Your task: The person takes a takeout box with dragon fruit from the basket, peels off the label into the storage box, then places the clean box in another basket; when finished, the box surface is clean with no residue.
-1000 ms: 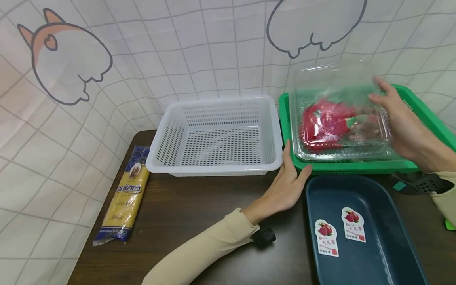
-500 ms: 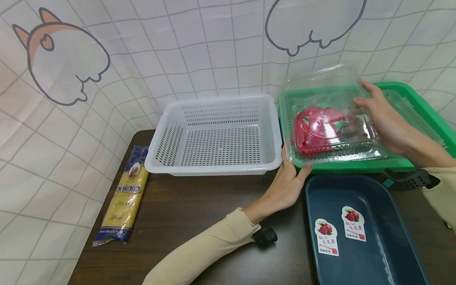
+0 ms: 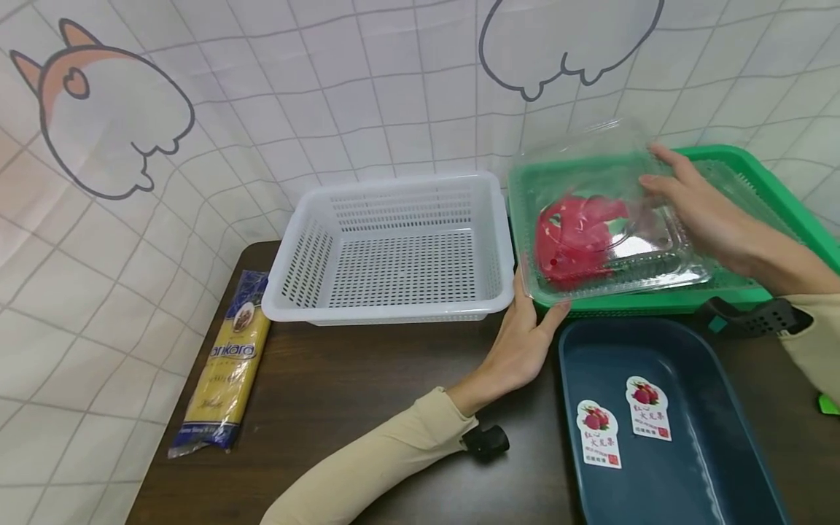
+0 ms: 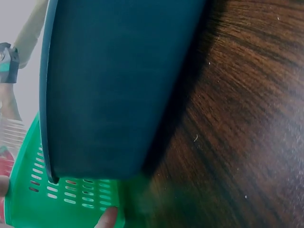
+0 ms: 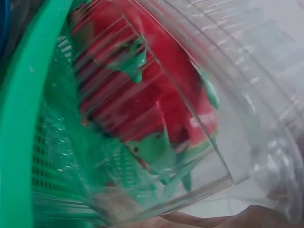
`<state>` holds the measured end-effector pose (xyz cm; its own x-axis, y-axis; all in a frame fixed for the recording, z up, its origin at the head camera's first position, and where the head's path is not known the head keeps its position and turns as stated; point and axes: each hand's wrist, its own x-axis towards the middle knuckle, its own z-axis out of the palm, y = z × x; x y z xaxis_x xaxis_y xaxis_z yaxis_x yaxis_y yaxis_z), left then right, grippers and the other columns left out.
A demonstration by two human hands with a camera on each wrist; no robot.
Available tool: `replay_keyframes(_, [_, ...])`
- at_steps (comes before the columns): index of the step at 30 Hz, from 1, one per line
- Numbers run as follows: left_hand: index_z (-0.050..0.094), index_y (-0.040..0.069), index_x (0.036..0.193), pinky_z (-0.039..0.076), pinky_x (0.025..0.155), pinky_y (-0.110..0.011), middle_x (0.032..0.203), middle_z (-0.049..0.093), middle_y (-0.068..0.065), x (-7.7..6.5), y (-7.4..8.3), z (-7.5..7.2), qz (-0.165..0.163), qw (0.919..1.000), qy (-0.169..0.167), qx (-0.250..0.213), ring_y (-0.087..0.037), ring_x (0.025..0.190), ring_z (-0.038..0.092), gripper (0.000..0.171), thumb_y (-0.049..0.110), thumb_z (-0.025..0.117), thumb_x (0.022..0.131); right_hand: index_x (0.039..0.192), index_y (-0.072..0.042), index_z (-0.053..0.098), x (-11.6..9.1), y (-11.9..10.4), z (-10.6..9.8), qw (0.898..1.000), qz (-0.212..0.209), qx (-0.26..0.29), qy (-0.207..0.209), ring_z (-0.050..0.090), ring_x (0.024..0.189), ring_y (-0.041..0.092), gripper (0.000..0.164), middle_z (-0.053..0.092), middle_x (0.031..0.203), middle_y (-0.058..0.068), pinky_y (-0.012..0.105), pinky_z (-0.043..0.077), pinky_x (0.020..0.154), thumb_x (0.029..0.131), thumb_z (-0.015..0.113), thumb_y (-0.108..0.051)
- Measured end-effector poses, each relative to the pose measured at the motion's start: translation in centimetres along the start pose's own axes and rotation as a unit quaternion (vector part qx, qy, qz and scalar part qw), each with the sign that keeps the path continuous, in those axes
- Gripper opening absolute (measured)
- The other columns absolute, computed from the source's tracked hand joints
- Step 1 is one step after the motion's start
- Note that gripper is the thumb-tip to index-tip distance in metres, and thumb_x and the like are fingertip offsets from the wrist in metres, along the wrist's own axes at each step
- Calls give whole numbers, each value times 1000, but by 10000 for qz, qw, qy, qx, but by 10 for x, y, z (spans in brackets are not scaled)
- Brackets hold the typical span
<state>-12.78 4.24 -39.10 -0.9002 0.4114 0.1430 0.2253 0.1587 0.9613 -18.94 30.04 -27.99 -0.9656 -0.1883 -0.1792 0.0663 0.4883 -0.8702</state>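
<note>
My right hand (image 3: 712, 211) grips the right side of a clear plastic clamshell box (image 3: 682, 273), which is tilted over the green basket (image 3: 731, 157). A red dragon fruit (image 3: 574, 244) with green scales shows through the clear plastic; in the right wrist view the dragon fruit (image 5: 147, 90) lies behind the ridged wall. More clear plastic lies in the basket to the right. At the basket's near left corner, my left hand (image 3: 515, 354) touches it with fingers extended, the thumb on the front side. The fingers partly pass under the box's corner.
A white perforated basket (image 3: 387, 313) stands left of the green one. Nearer on the right is a dark blue tray (image 3: 689, 467) holding two dragon fruit stickers (image 3: 599, 434). A yellow pasta packet (image 3: 226, 364) lies at the table's left edge. A patterned curtain (image 3: 367, 95) hangs behind.
My right hand has moved left with the clamshell box, which has tilted a little. More of the green basket's right side now shows. The left hand has stayed at the corner.
</note>
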Motion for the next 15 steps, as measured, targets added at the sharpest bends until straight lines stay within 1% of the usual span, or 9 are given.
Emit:
replay_keyframes(2, [-10, 31, 167, 21, 128, -44, 174, 6, 12, -1, 1, 0, 26, 10000, 21, 6, -7, 157, 16, 86, 32, 54, 110, 165, -34, -20, -1, -3, -2, 9998, 35, -159, -73, 50, 131, 43, 72, 11, 165, 35, 70, 44, 100, 112, 26, -51])
replay_keyframes(3, [-11, 31, 167, 21, 128, -44, 174, 5, 13, -1, 1, 0, 32, 10000, 19, 14, -7, 157, 15, 86, 32, 54, 110, 165, -33, -20, -1, -4, -3, 9996, 44, -255, -87, 40, 140, 51, 74, 10, 166, 35, 74, 38, 106, 112, 27, -51])
replay_keyframes(5, [-12, 31, 167, 20, 128, -43, 174, 2, 14, -2, 1, 0, 3, 10000, 20, 31, -6, 157, 12, 87, 33, 54, 110, 165, -30, -21, -3, -7, -6, 9990, 97, -392, -187, 3, 153, 56, 75, -3, 170, 31, 86, 16, 107, 112, 28, -51])
replay_keyframes(7, [-12, 29, 167, 18, 129, -43, 174, -1, 15, -2, 2, 0, -50, 10000, 56, 32, -5, 157, 8, 88, 33, 54, 109, 166, -28, -19, -3, -9, -8, 9970, 165, -722, -202, 38, 139, 53, 77, -1, 170, 31, 75, 36, 103, 111, 29, -52])
replay_keyframes(8, [-12, 28, 167, 17, 129, -42, 174, -2, 15, -2, 2, 0, -75, 9999, 83, 25, -5, 158, 7, 88, 33, 55, 109, 166, -27, -18, -3, -10, -8, 9958, 212, -864, -216, 52, 122, 49, 77, 1, 169, 32, 67, 44, 96, 111, 29, -52])
replay_keyframes(11, [-11, 24, 168, 15, 129, -41, 174, -2, 13, -3, 4, -1, -142, 9998, 134, 8, -4, 158, 5, 89, 32, 56, 109, 166, -24, -17, -2, -12, -9, 9917, 275, -1222, -284, 50, 80, 37, 78, 4, 168, 34, 48, 43, 72, 111, 29, -53])
replay_keyframes(12, [-10, 23, 168, 15, 129, -40, 174, -2, 12, -3, 4, -1, -132, 9998, 143, 0, -4, 158, 5, 89, 32, 56, 109, 166, -24, -17, -2, -12, -9, 9910, 282, -1269, -309, 50, 80, 37, 77, 3, 169, 33, 47, 42, 71, 111, 28, -53])
replay_keyframes(13, [-10, 23, 168, 15, 129, -40, 174, -1, 12, -3, 5, -2, -128, 9998, 141, -4, -4, 157, 6, 89, 31, 56, 109, 166, -23, -18, -2, -12, -9, 9909, 277, -1273, -340, 54, 95, 41, 77, 0, 169, 33, 51, 43, 75, 111, 28, -52])
replay_keyframes(15, [-11, 22, 167, 15, 129, -40, 174, -2, 12, -3, 6, -2, -114, 9999, 103, -8, -4, 157, 5, 89, 31, 56, 109, 166, -22, -19, -3, -12, -9, 9902, 257, -1321, -362, 46, 115, 47, 76, -5, 170, 31, 55, 41, 78, 111, 26, -51])
